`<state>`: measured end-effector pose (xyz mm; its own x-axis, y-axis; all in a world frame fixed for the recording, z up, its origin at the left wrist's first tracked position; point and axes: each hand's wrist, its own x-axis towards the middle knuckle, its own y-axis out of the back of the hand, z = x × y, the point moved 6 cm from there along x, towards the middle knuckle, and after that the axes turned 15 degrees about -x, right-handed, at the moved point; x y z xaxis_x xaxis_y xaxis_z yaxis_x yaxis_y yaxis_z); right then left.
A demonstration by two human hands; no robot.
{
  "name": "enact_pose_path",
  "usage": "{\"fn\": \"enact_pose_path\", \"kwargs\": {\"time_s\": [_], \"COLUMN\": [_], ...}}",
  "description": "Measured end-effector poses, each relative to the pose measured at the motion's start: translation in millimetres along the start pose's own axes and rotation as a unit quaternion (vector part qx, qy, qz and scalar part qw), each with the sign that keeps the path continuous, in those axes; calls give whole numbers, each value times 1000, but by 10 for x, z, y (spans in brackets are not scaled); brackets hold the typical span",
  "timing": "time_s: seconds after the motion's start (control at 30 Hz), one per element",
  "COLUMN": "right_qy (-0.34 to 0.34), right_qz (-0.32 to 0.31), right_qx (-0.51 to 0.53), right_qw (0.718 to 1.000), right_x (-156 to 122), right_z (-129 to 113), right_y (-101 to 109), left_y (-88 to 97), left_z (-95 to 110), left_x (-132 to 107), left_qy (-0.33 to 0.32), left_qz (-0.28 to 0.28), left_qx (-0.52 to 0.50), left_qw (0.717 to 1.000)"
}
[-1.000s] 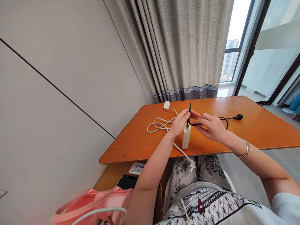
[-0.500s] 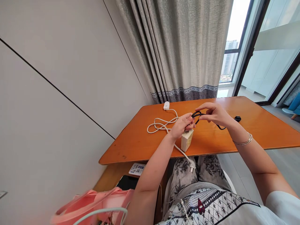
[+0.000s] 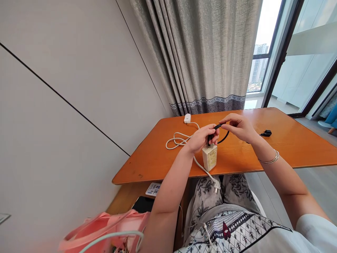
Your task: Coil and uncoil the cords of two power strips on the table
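My left hand [image 3: 202, 137] is closed round coils of a black cable [image 3: 223, 138] just above a cream power strip block [image 3: 210, 157], which hangs upright from that cable over the orange table [image 3: 289, 144]. My right hand [image 3: 238, 127] pinches the same cable's loop a little to the right. The cable's black plug [image 3: 266, 133] lies on the table beyond my right wrist. A white cord [image 3: 179, 140] is coiled on the table left of my left hand.
A small white adapter [image 3: 187, 118] sits at the table's far edge by the grey curtain [image 3: 205, 56]. A white plug [image 3: 216, 185] dangles off the front edge over my lap. A pink bag [image 3: 105, 228], a dark phone [image 3: 140, 203] and a labelled card [image 3: 153, 189] lie lower left.
My right hand lifted from the table's front to beside my left hand, folding the black cable into a loop. The power strip block swung and turned its socket face toward me; the black plug drew nearer.
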<state>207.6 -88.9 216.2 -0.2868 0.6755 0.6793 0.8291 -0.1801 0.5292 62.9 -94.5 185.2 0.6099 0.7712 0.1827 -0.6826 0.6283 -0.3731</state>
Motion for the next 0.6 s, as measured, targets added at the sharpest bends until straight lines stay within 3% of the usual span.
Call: {"fn": "enact_pose_path", "kwargs": {"time_s": [0.33,0.5,0.6], "right_qy": [-73,-83,-68], "right_qz": [-11,-11,20], "right_qx": [15,10,-34], "right_qw": [997,996,997], "right_x": [-75,-311,-523], "right_z": [213,446,600], "right_y": [-31,-133,-199], "left_y": [4,81,142], "left_z": [-110,-80,-52], "left_x": [-7,-35,-61], "left_qy": [-36,-55,-65], "left_qz": [51,101,134], "left_qx": [-74,-125,-161], "left_qw": [995,986,976]}}
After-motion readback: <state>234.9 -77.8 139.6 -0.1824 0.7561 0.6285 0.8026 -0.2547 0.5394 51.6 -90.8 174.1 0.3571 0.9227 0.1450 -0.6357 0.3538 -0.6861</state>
